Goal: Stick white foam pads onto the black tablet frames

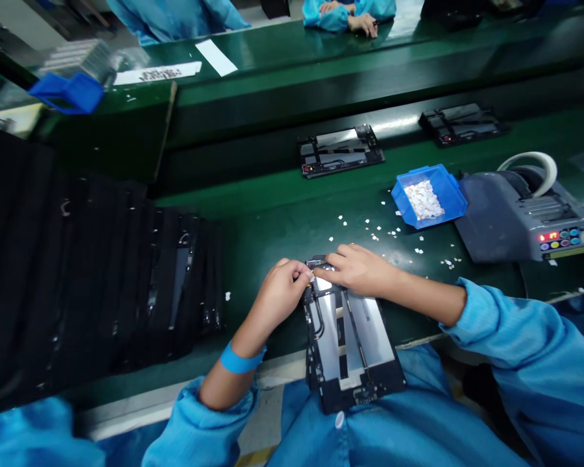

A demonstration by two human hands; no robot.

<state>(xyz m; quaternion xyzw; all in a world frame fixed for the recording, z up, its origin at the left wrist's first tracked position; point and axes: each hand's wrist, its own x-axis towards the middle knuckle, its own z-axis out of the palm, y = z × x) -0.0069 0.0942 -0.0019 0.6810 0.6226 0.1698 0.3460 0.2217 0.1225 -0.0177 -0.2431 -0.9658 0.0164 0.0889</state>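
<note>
Head view: black rectangular tablet frame point(349, 337) overhanging green worktop's point(272, 220) near edge; left hand point(279, 292) and right hand point(360, 269) pinching at top edge. Two similar frames point(340, 150) on far belt; unprocessed black stack point(102, 279) remaining at left.

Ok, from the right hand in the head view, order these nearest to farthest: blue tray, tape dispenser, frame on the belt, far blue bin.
From the right hand:
1. Blue tray, just up and to the right, holding small white pieces.
2. Frame on the belt, straight ahead on the belt.
3. Tape dispenser, far right.
4. Far blue bin, top left.
</note>
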